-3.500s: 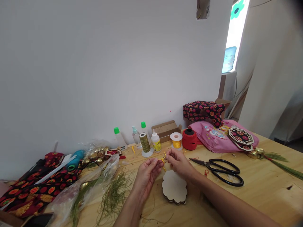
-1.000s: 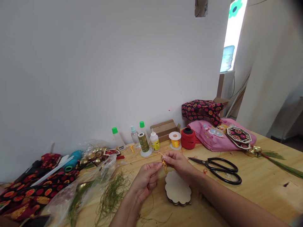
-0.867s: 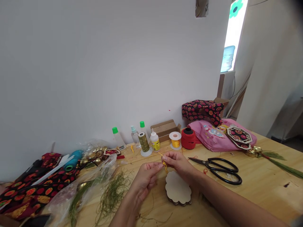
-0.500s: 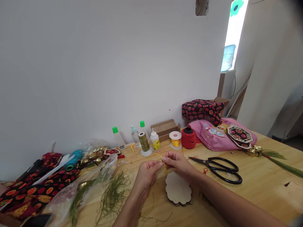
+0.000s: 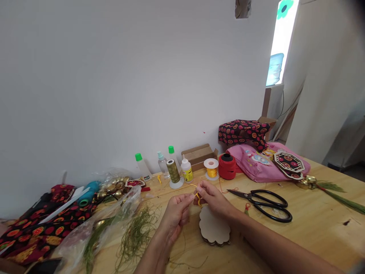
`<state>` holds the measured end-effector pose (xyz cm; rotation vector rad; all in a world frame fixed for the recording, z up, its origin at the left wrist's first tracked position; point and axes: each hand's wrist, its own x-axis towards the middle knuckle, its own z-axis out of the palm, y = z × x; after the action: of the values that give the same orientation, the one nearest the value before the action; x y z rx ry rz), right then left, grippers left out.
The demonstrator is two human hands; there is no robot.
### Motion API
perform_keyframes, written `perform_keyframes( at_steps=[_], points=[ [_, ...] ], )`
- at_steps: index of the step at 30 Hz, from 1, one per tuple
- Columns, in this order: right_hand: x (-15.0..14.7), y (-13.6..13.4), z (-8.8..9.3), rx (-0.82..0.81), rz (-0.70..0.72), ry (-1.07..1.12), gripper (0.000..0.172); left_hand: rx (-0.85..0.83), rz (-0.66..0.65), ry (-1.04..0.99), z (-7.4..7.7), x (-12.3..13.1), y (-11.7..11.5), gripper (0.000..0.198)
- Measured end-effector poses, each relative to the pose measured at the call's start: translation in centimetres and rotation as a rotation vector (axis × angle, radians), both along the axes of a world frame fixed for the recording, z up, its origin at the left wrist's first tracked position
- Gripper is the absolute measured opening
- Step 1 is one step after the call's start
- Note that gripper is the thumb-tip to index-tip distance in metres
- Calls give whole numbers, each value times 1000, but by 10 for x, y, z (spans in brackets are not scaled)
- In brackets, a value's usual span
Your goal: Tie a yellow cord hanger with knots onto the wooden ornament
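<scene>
Between my hands runs a yellow cord (image 5: 199, 199), looped, with a loose end poking up past my right fingers. My left hand (image 5: 178, 209) pinches the cord from the left with thumb and forefinger. From the right, my right hand (image 5: 212, 198) grips it, its fingertips almost touching the left ones. Partly beneath my right hand lies a pale scalloped wooden piece (image 5: 214, 228) with a dark underside and a small loop at its edge. Black-handled scissors (image 5: 256, 201) rest to the right, blades towards my hands. A small red-looped tassel (image 5: 246, 209) lies between scissors and forearm.
Behind my hands stand an olive thread cone (image 5: 173, 171), a glue bottle (image 5: 187, 170), a yellow cord spool (image 5: 211, 170) and a red thread roll (image 5: 227, 167). Green threads (image 5: 138, 232) and a plastic bag (image 5: 76, 243) lie left. A pink bag (image 5: 251, 161) sits back right.
My fingertips have shifted slightly apart, and more of the cord's loop shows between them. My right hand has turned a little; the small tassel by the scissors shows more.
</scene>
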<state>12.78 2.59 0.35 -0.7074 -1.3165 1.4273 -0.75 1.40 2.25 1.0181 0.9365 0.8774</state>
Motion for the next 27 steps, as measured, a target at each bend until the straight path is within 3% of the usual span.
perform_keyframes(
  at_steps=[3, 8, 16, 20, 27],
  points=[
    [0, -1, 0, 65, 4, -63, 25, 48, -73, 8, -2, -1, 0, 25],
    [3, -1, 4, 78, -9, -149, 21, 159, -10, 109, -6, 1, 2, 23],
    [5, 0, 6, 118, 28, -226, 19, 322, -48, 297, -1, 1, 4, 26],
    [5, 1, 2, 116, 42, -237, 19, 325, -50, 389, 4, -1, 2, 26],
    [7, 4, -5, 228, 34, -300, 17, 224, 9, 354, 4, -1, 0, 25]
  ],
)
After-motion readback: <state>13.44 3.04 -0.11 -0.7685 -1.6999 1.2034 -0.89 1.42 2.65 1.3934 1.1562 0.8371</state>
